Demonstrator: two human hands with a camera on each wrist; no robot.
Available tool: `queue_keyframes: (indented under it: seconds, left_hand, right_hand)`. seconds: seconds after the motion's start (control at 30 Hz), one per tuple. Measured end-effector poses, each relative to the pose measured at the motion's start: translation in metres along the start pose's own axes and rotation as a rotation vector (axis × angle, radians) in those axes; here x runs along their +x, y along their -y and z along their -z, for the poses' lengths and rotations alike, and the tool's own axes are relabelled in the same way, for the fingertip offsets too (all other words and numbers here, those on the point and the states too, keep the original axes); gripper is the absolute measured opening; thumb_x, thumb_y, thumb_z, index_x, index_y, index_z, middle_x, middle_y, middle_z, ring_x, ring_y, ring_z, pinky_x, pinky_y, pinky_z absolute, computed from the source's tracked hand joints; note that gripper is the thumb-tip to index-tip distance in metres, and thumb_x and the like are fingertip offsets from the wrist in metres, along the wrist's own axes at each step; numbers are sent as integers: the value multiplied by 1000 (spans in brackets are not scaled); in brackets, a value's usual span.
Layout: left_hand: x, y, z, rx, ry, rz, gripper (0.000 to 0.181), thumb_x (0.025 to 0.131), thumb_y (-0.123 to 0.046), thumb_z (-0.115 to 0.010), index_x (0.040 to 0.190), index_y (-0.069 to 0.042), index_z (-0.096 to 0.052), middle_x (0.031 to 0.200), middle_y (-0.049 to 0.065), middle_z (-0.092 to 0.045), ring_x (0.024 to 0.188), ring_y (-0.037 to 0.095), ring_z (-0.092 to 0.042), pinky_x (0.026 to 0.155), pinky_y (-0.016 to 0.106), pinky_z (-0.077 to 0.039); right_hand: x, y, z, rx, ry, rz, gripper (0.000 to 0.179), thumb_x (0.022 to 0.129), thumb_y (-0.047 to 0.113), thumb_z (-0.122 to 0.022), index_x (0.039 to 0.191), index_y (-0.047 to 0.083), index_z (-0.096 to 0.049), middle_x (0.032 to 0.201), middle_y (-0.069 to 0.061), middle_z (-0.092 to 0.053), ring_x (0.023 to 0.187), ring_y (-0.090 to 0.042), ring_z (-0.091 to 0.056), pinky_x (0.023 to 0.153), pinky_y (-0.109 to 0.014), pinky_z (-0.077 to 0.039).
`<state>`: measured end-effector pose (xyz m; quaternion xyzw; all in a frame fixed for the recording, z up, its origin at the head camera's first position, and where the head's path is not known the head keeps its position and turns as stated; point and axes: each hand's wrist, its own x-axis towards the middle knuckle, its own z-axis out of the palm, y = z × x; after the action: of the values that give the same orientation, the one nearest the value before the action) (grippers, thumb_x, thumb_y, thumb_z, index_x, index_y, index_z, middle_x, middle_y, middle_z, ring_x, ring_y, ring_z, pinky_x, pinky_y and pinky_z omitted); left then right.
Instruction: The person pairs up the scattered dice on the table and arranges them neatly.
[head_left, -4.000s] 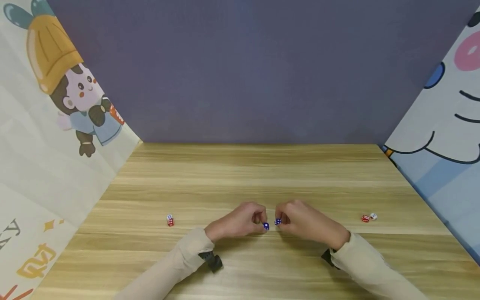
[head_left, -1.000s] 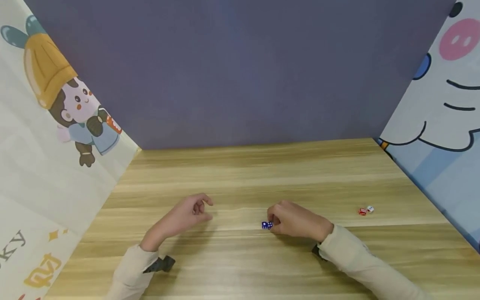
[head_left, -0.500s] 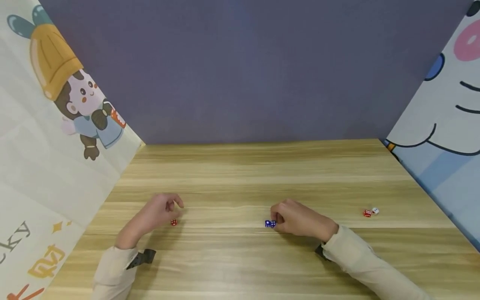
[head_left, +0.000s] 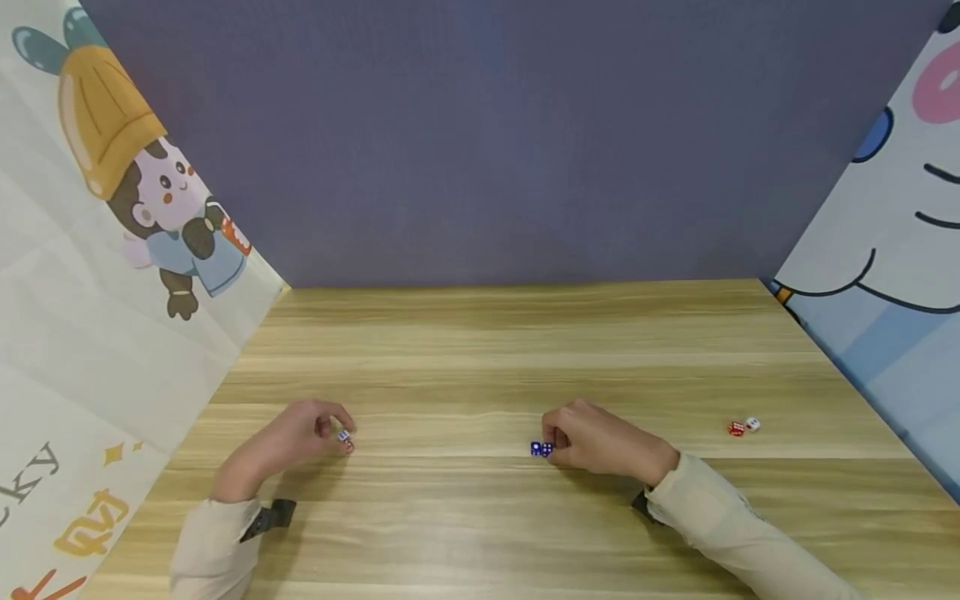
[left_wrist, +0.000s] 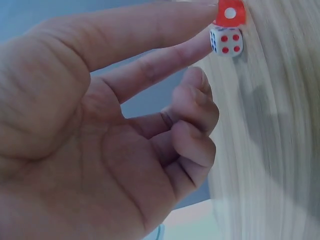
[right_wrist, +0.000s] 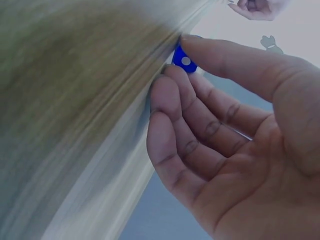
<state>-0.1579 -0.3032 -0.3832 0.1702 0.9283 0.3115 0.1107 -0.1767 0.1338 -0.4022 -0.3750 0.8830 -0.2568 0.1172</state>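
Note:
In the head view my left hand is at a white die and a red die on the left of the table. The left wrist view shows the thumb tip right at the red die, with the forefinger reaching beside the white die; the other fingers are loosely bent. Near the middle, my right hand pinches a blue die between thumb and forefinger. Another blue die sits against its left side. The right wrist view shows one blue die at the fingertips.
A second red die and white die lie side by side on the right of the wooden table. A dark grey panel stands at the back, with printed cartoon sheets along both sides.
Both hands were at the blue dice, held slightly apart; these now sit side by side. My left hand has let go and moved left to the red and white dice. The right hand stays.

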Motion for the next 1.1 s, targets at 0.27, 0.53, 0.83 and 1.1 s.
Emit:
queue_keyframes:
  seconds: [0.27, 0.53, 0.83, 1.1]
  left_hand:
    - [1, 4, -2, -32, 31, -51, 16, 77, -1, -79, 89, -9, -72, 71, 0, -59, 64, 7, -50, 56, 23, -44]
    - [3, 5, -8, -1, 14, -52, 13, 78, -3, -80, 84, -9, -71, 69, -3, -56, 63, 6, -48, 56, 23, -43]
    - [4, 1, -8, -11, 15, -32, 11, 79, -4, -81, 83, -8, -71, 69, -2, -55, 63, 7, -47, 55, 23, -42]
    - [4, -1, -10, -1, -2, 10, 14, 79, -6, -82, 82, -6, -69, 69, -3, -54, 63, 7, -46, 55, 23, -41]
  right_hand:
    - [0, 0, 0, -15, -8, 7, 16, 86, 11, -77, 81, 17, -64, 69, 13, -56, 57, 1, -47, 54, -21, -45]
    - [0, 0, -1, -15, -8, 5, 15, 86, 11, -77, 81, 17, -64, 69, 13, -56, 57, 1, -47, 54, -21, -45]
    - [-1, 1, 0, -26, -16, 16, 17, 86, 12, -77, 80, 18, -63, 68, 13, -55, 57, 1, -46, 54, -21, -44]
    - [-1, -1, -1, -34, -26, 30, 17, 86, 11, -77, 79, 18, -63, 68, 14, -55, 57, 1, -46, 54, -21, -44]
